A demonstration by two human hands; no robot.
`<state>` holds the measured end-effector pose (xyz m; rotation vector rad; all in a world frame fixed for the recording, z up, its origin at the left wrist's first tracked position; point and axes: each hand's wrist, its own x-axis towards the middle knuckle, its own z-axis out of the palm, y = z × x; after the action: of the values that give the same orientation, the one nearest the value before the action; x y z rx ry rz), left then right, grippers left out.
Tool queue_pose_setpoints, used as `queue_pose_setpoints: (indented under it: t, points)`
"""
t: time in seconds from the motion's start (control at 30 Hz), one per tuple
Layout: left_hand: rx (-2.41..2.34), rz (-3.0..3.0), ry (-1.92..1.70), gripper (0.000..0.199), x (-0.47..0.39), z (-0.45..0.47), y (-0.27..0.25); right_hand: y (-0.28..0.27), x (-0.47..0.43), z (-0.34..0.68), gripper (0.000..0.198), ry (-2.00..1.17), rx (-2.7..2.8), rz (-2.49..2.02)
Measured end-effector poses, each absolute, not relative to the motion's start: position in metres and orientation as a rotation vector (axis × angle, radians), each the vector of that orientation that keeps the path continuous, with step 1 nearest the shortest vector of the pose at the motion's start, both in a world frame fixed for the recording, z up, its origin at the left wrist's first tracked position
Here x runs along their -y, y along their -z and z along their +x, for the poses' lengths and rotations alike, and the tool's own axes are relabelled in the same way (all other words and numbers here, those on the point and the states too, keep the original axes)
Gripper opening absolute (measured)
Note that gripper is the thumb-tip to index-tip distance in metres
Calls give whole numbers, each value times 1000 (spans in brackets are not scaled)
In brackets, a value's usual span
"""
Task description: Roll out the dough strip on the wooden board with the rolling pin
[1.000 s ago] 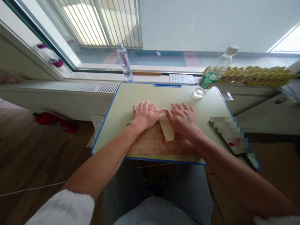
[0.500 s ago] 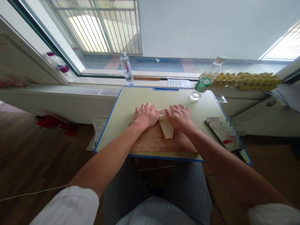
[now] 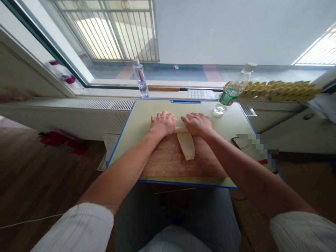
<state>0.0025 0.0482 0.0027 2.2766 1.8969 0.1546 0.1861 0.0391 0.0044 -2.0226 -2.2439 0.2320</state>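
A pale rolling pin (image 3: 181, 130) lies crosswise under both palms, showing only in the gap between them. My left hand (image 3: 163, 123) is closed over its left part. Over the right part my right hand (image 3: 198, 124) is closed too, its thumb towards the middle. A flat strip of pale dough (image 3: 186, 146) stretches from the pin towards me, its near end tapering slightly. Beneath it is a brown wooden board (image 3: 168, 162); the strip's far end is hidden by the pin and hands.
The board rests on a small blue-edged table (image 3: 141, 110). At its back right stands a clear bottle with a green label (image 3: 229, 95); another clear bottle (image 3: 141, 77) is on the sill. A dark-edged flat item (image 3: 244, 147), partly blurred out, lies at right. A fire extinguisher (image 3: 63, 141) is on the floor.
Both hands and the rolling pin have moved slightly away from me over the board. More of the dough strip now shows on the near side of the pin.
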Motion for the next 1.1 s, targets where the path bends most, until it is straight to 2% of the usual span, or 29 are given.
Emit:
queue_pose_setpoints:
  t: [0.2, 0.8, 0.97, 1.1]
  points:
    - [-1908, 2270, -143, 53, -63, 2, -2, -2, -57, 188, 72, -340, 2219, -2021]
    - [-1883, 2415, -305, 61, 31, 1, 12, 6, 59, 185, 59, 130, 2181, -1888]
    - [-1850, 2437, -408, 60, 69, -3, 21, 18, 96, 186, 68, 94, 2106, -1867]
    - [-1812, 2519, -444, 55, 94, -10, 23, 24, 123, 183, 66, 16, 2049, -1877]
